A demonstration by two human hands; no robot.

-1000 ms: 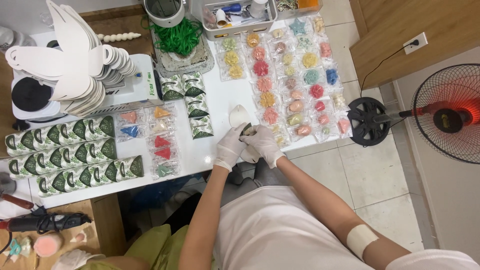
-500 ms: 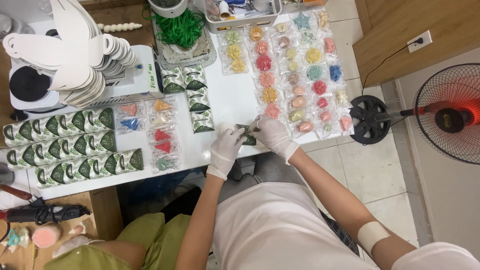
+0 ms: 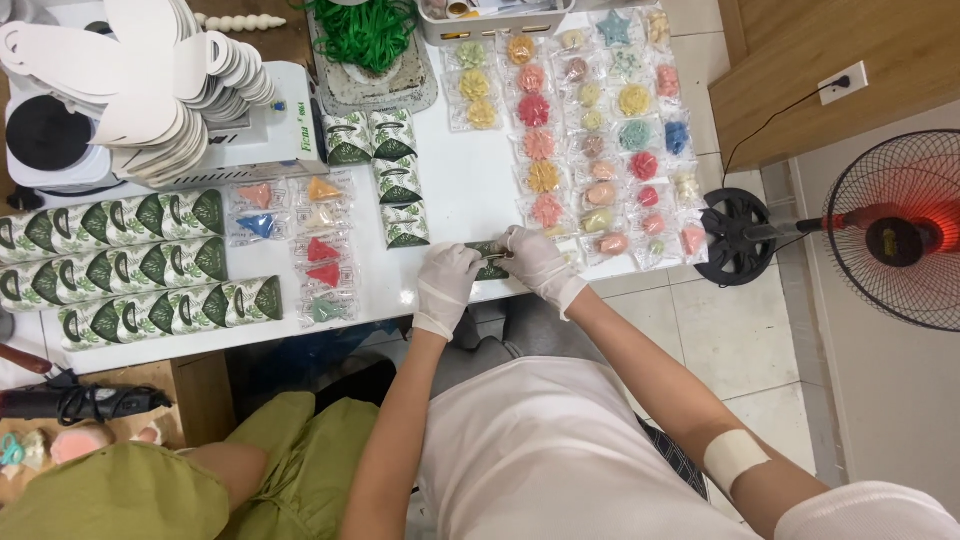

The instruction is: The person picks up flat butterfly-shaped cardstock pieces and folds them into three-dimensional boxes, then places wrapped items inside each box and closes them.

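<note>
Both gloved hands, left point(image 3: 447, 283) and right point(image 3: 533, 262), pinching one small green packet point(image 3: 491, 262) between them, hovering at white counter point(image 3: 455, 200) edge.

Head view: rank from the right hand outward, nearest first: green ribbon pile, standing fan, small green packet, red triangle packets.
Measured from the right hand:
1. Small green packet, pinched between both hands at the table's near edge.
2. Red triangle packets, to the left, mid-table.
3. Green ribbon pile, far edge of the table, up and left.
4. Standing fan, on the floor to the right.
</note>
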